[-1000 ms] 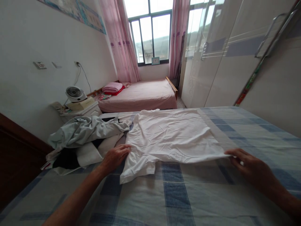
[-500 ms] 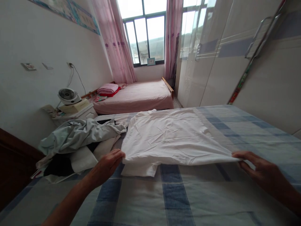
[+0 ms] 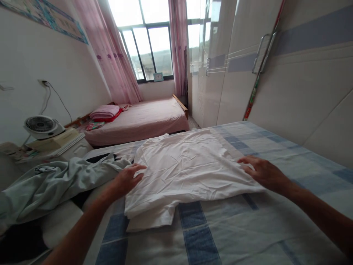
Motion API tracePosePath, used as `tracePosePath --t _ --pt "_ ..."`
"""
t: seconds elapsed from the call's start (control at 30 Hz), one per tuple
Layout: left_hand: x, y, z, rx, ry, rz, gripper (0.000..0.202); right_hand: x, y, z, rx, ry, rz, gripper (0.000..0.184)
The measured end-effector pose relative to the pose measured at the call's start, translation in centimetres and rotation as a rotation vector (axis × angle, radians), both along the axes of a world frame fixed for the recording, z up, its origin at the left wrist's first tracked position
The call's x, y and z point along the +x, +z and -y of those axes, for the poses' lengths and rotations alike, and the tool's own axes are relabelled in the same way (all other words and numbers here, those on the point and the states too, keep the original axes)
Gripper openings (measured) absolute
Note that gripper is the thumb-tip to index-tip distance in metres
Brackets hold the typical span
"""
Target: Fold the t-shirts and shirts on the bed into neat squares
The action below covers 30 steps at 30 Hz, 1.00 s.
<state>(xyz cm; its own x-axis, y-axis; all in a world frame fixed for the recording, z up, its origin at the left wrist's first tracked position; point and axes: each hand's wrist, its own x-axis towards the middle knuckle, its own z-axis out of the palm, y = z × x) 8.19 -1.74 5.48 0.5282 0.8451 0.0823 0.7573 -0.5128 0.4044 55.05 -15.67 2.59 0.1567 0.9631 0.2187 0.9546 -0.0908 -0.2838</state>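
Note:
A white T-shirt (image 3: 184, 165) lies spread on the bed, lightly creased, with one sleeve sticking out toward me at the near left. Over its left edge is my left hand (image 3: 128, 178), thumb and fingers apart, holding nothing. My right hand (image 3: 260, 171) hovers at the shirt's right edge with its fingers slightly bent and apart; no cloth shows between them. Whether the fingertips touch the fabric is hard to see.
Grey-green clothing (image 3: 71, 180) is heaped left of the shirt, on the blue-and-white checked bedsheet (image 3: 198, 239). A fan (image 3: 41, 126) stands on a cabinet at the left. Beyond are a pink bed (image 3: 146, 121) and, to the right, a white wardrobe (image 3: 234, 84).
Both hands have let go of the shirt's near edge and moved forward along its sides. That edge now lies down on the sheet. The view has turned to the right.

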Motion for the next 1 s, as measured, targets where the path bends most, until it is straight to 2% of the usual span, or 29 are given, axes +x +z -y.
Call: tracePosePath --t 0.07,0.17,0.27,0.37,0.5,0.67,0.83,1.0 --pt "3.1 -1.2 -2.8 0.081 -0.019 -0.069 0.046 -0.8 0.0 -2.9 -0.016 -0.087 0.021 0.033" --pt "6.6 -4.1 -5.4 0.165 0.084 -0.179 0.05 -0.7 -0.9 -6.7 -0.081 -0.224 -0.015 0.031" --pt "7.5 -7.2 -6.2 0.222 0.176 -0.237 0.051 0.2 -2.3 -8.8 -0.115 -0.317 -0.061 0.031" --pt "7.0 -8.8 -6.1 0.254 0.164 -0.247 0.05 0.4 -3.8 -9.3 -0.035 -0.382 -0.037 0.037" --pt "6.6 -8.7 -5.9 0.266 0.15 -0.252 0.05 0.1 -5.4 -9.5 0.115 -0.366 -0.017 0.031" --pt "6.9 -8.6 -6.1 0.266 0.155 -0.257 0.05 1.0 -6.4 -10.3 0.195 -0.327 -0.078 0.019" --pt "6.8 -8.7 -6.2 0.243 0.166 -0.273 0.051 2.0 -6.8 -10.7 0.194 -0.335 -0.04 0.019" --pt "6.9 -8.5 -6.1 0.222 0.173 -0.283 0.051 1.5 -6.4 -10.4 0.206 -0.333 -0.094 0.02"
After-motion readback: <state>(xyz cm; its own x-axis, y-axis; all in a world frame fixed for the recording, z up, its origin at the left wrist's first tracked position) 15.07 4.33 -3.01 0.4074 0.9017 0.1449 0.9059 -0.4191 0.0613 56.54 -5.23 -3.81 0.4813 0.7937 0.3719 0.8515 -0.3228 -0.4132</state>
